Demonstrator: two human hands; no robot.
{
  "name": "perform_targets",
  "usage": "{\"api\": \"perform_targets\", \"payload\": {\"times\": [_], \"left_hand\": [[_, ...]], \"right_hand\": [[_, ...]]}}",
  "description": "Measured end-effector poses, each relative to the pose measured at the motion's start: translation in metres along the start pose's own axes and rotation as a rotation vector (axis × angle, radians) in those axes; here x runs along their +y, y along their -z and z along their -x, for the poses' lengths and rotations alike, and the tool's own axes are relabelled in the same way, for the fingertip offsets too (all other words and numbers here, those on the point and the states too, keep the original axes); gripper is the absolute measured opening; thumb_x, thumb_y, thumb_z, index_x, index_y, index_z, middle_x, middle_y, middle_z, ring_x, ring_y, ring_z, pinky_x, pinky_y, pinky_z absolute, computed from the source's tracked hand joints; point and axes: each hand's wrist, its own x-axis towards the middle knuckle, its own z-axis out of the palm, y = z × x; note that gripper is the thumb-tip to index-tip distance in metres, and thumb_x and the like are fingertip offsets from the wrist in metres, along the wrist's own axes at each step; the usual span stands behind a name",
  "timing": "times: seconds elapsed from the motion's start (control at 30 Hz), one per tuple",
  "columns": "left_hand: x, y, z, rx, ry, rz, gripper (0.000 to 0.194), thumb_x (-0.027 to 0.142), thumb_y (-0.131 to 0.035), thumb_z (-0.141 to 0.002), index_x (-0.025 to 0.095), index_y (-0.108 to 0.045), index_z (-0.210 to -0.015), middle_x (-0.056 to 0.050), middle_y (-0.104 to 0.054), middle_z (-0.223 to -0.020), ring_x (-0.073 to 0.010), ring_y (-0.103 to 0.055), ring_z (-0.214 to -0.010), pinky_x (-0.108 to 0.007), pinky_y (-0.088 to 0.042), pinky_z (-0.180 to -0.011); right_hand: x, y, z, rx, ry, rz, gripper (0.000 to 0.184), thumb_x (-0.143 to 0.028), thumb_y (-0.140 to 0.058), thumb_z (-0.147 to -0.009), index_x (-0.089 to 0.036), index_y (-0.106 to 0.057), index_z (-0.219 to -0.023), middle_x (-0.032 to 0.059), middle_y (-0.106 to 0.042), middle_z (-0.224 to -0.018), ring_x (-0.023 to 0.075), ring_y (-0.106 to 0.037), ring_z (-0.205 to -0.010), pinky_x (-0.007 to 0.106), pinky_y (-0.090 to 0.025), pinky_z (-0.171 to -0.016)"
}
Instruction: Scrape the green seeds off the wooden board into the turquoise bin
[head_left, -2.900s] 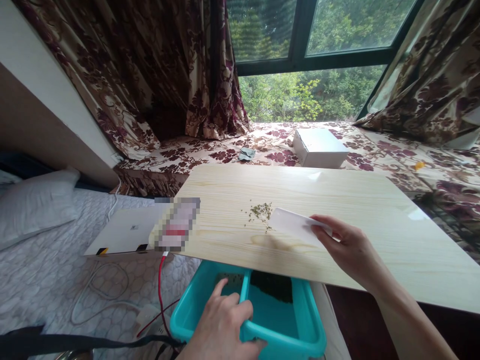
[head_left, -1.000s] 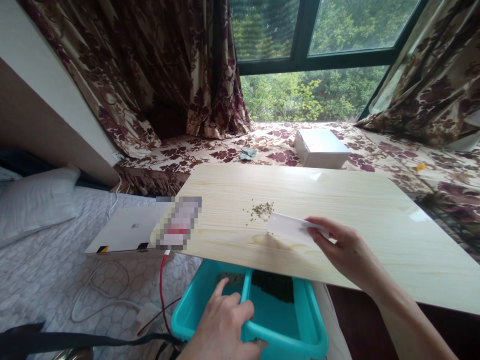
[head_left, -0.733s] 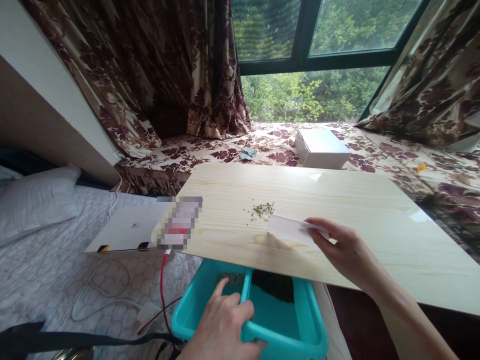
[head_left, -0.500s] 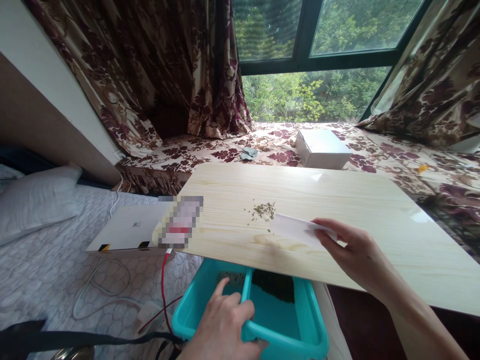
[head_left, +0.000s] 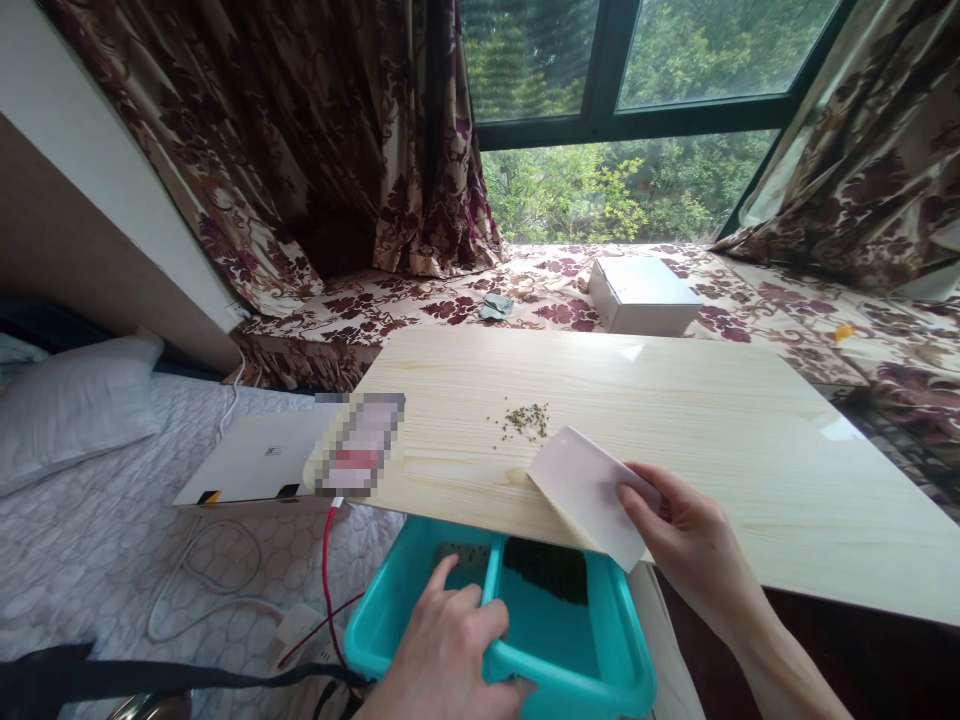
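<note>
My right hand [head_left: 679,525] pinches a white card [head_left: 581,490] by its right edge. The card is tilted over the table's front edge, its lower corner above the rim of a teal two-compartment bin [head_left: 637,640]. Small greenish-brown grains [head_left: 527,420] lie scattered on the table, just beyond the card's far corner. My left hand [head_left: 457,640] rests over the bin's divider and near rim, index finger stretched into the left compartment, other fingers curled on the divider. Dark loose material [head_left: 547,568] lies in the right compartment; a few specks show in the left one.
The bin stands tucked against the light wood table [head_left: 712,420]. A pixelated phone [head_left: 364,440] with a red cable lies at the table's left edge, over a white box [head_left: 255,460] on the bed. Another white box [head_left: 645,295] stands on the window seat.
My right hand has drawn the card back towards me and turned it, from lying low beside the grains to tilting over the table edge. My left hand stays put.
</note>
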Motion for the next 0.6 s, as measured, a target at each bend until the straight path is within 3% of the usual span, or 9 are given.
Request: {"api": "perform_targets", "payload": {"times": [0.13,0.37,0.6], "left_hand": [[0.001,0.002,-0.001,-0.015,-0.001,-0.012,0.029,0.041,-0.077,-0.062,0.021,-0.057,-0.069,0.003,-0.054,-0.068,-0.0191,-0.061,-0.075,-0.053,-0.027,-0.108],[0.002,0.001,-0.002,-0.011,-0.011,-0.026,0.028,0.04,-0.076,-0.062,0.021,-0.056,-0.069,0.003,-0.053,-0.067,-0.0188,-0.061,-0.075,-0.054,-0.027,-0.108],[-0.001,0.002,-0.002,0.031,-0.026,-0.027,0.025,0.033,-0.075,-0.062,0.022,-0.053,-0.067,0.005,-0.051,-0.065,-0.0168,-0.06,-0.07,-0.055,-0.028,-0.107]], "right_hand": [[0.003,0.01,0.005,0.07,-0.052,0.049,0.038,-0.041,-0.057,-0.073,-0.015,-0.07,-0.097,0.0069,-0.073,-0.072,0.0205,-0.065,-0.06,0.026,-0.05,-0.05],[0.001,0.004,0.005,0.044,-0.01,0.012,0.033,-0.039,-0.055,-0.075,-0.017,-0.07,-0.095,0.0058,-0.074,-0.075,0.0196,-0.066,-0.062,0.025,-0.051,-0.051],[0.01,0.018,-0.008,0.155,-0.006,0.097,0.036,-0.04,-0.056,-0.074,-0.017,-0.071,-0.097,0.0054,-0.073,-0.072,0.0204,-0.066,-0.062,0.027,-0.05,-0.052]]}}
